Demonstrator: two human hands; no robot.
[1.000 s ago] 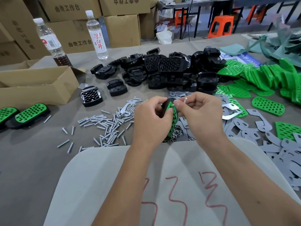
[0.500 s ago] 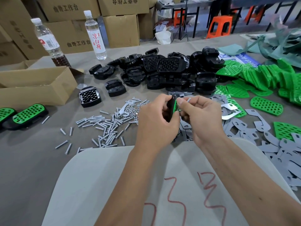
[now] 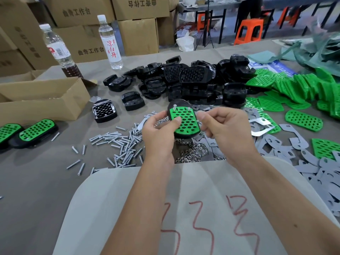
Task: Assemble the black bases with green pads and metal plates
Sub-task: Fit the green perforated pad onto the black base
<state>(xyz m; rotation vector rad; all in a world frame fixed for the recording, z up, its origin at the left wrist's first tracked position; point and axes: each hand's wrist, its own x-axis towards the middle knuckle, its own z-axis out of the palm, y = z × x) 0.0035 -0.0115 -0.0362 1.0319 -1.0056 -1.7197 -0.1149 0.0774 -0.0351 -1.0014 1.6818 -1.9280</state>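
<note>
Left hand [image 3: 159, 134] grips black base [image 3: 185, 134] with green pad [image 3: 184, 119] above desk [image 3: 36, 172]; right hand [image 3: 223, 129] pinches its edge. Screws [image 3: 174, 106] half-seated; next likely needs pushing them through.

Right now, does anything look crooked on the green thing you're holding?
Yes. On the held pad, two screws at its far end stick up, not pushed flush; the left one leans. The left hand grips the piece; the right hand is beside it.

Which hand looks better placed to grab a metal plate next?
Probably the right hand: the plates lie beside it, and the left hand holds the base.
</note>
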